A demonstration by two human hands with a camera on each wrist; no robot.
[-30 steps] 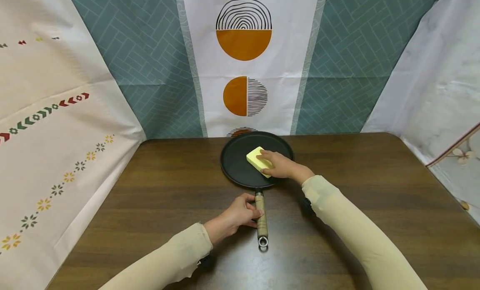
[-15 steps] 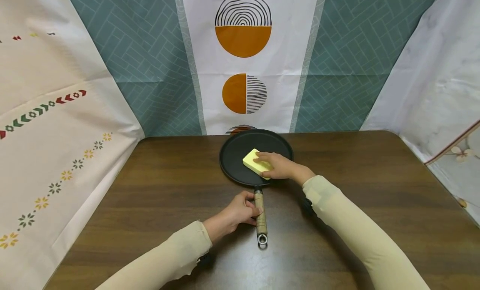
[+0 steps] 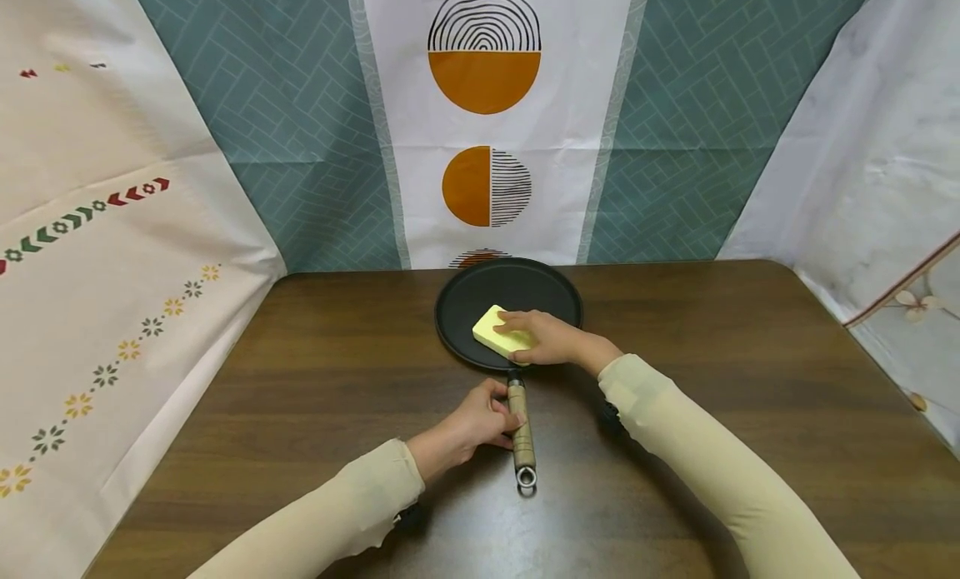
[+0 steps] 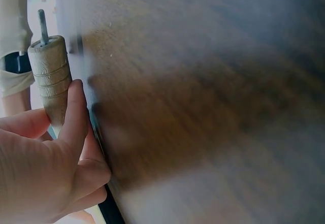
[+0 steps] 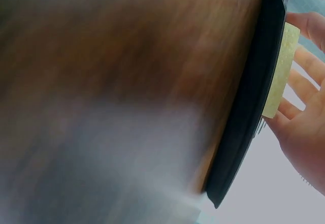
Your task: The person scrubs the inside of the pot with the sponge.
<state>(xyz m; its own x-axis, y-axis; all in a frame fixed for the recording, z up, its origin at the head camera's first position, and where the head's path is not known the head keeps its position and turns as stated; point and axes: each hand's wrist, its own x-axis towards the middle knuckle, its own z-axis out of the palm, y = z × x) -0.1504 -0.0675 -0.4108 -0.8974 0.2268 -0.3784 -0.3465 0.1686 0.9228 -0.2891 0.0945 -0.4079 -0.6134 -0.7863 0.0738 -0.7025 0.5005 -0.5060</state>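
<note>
A flat black frying pan [image 3: 525,284] lies toward the back of the table, its wooden handle [image 3: 522,450] pointing at me. My left hand [image 3: 472,422] holds that handle from the left, thumb on top. In the left wrist view, the handle's end [image 4: 51,71] with its metal ring sticks out past the fingers. Over the pan's front half, my right hand [image 3: 553,339] grips a yellow rectangular sponge [image 3: 487,332]. The right wrist view shows the sponge [image 5: 282,71] flat against the pan's inner surface, fingers and thumb spread across it.
The pan stands on a dark brown wooden table [image 3: 337,346]. A patterned teal and white cloth [image 3: 315,146] hangs behind the back edge. Pale cloths drape at the left [image 3: 150,229] and right [image 3: 862,162] sides.
My right hand has slid the sponge left and slightly toward me across the pan. The left hand keeps its hold on the handle, and the pan stays in place.
</note>
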